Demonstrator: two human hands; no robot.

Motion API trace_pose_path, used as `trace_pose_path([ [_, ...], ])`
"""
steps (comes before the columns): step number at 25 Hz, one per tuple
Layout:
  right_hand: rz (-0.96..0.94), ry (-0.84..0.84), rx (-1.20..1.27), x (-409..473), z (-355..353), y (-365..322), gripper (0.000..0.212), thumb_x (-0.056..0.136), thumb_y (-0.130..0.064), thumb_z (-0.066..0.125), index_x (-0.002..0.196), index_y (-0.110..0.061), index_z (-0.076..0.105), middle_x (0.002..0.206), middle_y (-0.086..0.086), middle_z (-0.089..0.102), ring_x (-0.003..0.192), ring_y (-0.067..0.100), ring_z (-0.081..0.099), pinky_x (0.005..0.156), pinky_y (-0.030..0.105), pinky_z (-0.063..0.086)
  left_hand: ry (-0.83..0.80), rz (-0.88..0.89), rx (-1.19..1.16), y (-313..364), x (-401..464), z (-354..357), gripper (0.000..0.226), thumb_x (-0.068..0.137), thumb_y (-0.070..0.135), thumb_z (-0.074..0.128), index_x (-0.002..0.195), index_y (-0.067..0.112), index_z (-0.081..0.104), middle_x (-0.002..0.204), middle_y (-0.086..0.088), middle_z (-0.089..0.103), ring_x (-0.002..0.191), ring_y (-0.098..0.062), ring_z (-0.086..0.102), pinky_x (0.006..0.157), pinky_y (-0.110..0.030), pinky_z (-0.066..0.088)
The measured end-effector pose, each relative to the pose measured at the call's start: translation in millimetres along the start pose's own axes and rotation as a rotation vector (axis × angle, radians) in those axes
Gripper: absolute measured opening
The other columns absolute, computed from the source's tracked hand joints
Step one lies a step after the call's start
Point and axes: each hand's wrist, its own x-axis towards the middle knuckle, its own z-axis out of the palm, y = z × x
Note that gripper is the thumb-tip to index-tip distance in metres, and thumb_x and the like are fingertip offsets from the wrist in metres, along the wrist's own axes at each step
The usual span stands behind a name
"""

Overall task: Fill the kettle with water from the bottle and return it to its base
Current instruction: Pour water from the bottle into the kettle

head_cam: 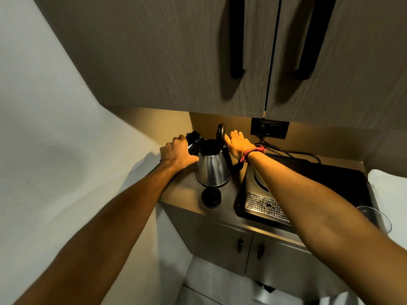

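Note:
A steel kettle (212, 170) is at the back left of the counter with its black lid (221, 131) flipped up and its mouth open. My left hand (176, 153) grips a black bottle (195, 143), tilted with its far end raised and its lower end at the kettle's rim. My right hand (237, 143) is closed on the top of the kettle's black handle (236, 166), just behind the raised lid. No water stream is visible. Whether the kettle rests on the counter or hangs just above it is unclear.
A round black cap-like piece (211, 198) lies in front of the kettle. A black tray (308, 172) with a perforated metal grid (262, 205) and a round disc (259, 181) fills the right side. Cords (290, 154) run to a wall socket (269, 128). A glass (374, 216) stands far right. Cabinets (176, 51) hang low overhead.

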Motion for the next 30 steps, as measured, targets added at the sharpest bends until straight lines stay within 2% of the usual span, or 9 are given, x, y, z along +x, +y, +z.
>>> trace_pose_path([
  [5, -0.001, -0.008, -0.005, 3, 0, 2, 0.065, 0.104, -0.047, 0.017, 0.143, -0.002, 0.041, 0.150, 0.019, 0.039, 0.143, 0.035, 0.034, 0.116, 0.051, 0.032, -0.041, 0.007, 0.109, 3, 7, 0, 0.077, 0.066, 0.066, 0.071, 0.116, 0.011, 0.053, 0.102, -0.009, 0.066, 0.093, -0.030, 0.066, 0.088, -0.048, 0.044],
  [8, -0.005, 0.000, -0.024, 3, 1, 4, 0.065, 0.104, -0.047, 0.017, 0.143, -0.002, 0.041, 0.150, 0.019, 0.039, 0.143, 0.034, 0.034, 0.116, 0.050, 0.033, -0.071, 0.005, 0.161, 2, 10, 0, 0.076, 0.066, 0.068, 0.068, 0.115, 0.012, 0.053, 0.099, -0.007, 0.065, 0.088, -0.027, 0.065, 0.092, -0.051, 0.039],
  [13, -0.002, -0.003, -0.027, 5, 0, 5, 0.066, 0.103, -0.048, 0.018, 0.145, -0.002, 0.040, 0.151, 0.018, 0.037, 0.144, 0.034, 0.033, 0.116, 0.050, 0.032, -0.106, 0.030, 0.195, 5, 14, -3, 0.073, 0.065, 0.068, 0.067, 0.112, 0.014, 0.054, 0.085, -0.001, 0.053, 0.076, -0.022, 0.054, 0.092, -0.052, 0.038],
  [20, -0.005, 0.013, -0.028, 5, 1, 6, 0.066, 0.103, -0.049, 0.018, 0.143, -0.002, 0.042, 0.147, 0.017, 0.041, 0.140, 0.034, 0.037, 0.114, 0.050, 0.034, -0.120, 0.038, 0.222, 7, 17, -9, 0.074, 0.063, 0.070, 0.066, 0.110, 0.014, 0.054, 0.084, -0.002, 0.053, 0.074, -0.022, 0.052, 0.089, -0.050, 0.039],
  [23, -0.011, 0.013, -0.041, 5, 1, 6, 0.067, 0.103, -0.049, 0.017, 0.146, -0.002, 0.039, 0.152, 0.018, 0.037, 0.143, 0.034, 0.033, 0.116, 0.050, 0.033, -0.118, 0.051, 0.211, 8, 17, -11, 0.075, 0.063, 0.071, 0.067, 0.110, 0.015, 0.054, 0.088, -0.002, 0.056, 0.077, -0.023, 0.056, 0.087, -0.049, 0.039],
  [26, -0.010, 0.006, -0.048, 5, 1, 7, 0.067, 0.103, -0.048, 0.017, 0.148, -0.002, 0.037, 0.154, 0.018, 0.035, 0.145, 0.034, 0.031, 0.117, 0.050, 0.032, -0.119, 0.049, 0.205, 9, 16, -13, 0.076, 0.064, 0.072, 0.067, 0.111, 0.014, 0.054, 0.086, -0.002, 0.053, 0.078, -0.023, 0.056, 0.086, -0.048, 0.039],
  [30, 0.001, 0.011, -0.032, 6, 1, 7, 0.065, 0.103, -0.048, 0.018, 0.143, -0.002, 0.041, 0.148, 0.018, 0.040, 0.141, 0.034, 0.037, 0.115, 0.050, 0.035, -0.134, 0.050, 0.208, 10, 14, -14, 0.076, 0.065, 0.071, 0.068, 0.112, 0.014, 0.053, 0.087, -0.002, 0.053, 0.077, -0.023, 0.053, 0.085, -0.047, 0.039],
])
